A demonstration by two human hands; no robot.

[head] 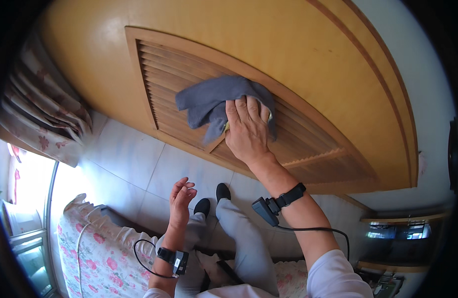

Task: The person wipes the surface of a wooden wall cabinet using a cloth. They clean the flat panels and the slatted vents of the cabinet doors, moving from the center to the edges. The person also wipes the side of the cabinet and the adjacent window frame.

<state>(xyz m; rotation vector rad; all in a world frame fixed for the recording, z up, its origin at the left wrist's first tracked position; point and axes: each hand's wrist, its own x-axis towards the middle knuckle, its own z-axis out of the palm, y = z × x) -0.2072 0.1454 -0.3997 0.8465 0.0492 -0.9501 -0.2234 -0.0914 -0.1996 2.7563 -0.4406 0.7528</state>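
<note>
A dark grey cloth [217, 95] is bunched under my right hand [249, 130], which presses it against the slatted wooden louvre panel [169, 78] of a yellow-brown wooden cabinet [102, 67]. Small bits of yellow-green show at the cloth's edges beside my fingers. Its lower corner looks blurred. The cloth hides part of the slats and the panel's middle. My left hand [182, 197] hangs in the air above the tiled floor, fingers loosely curled and apart, holding nothing. It is away from the cabinet.
A flower-print bedspread [98, 257] lies behind and to my left. Patterned curtains [46, 108] hang at the left beside a bright window or glass door [31, 193]. Below me is the pale tile floor [150, 160]. Cabled devices are strapped on both my wrists.
</note>
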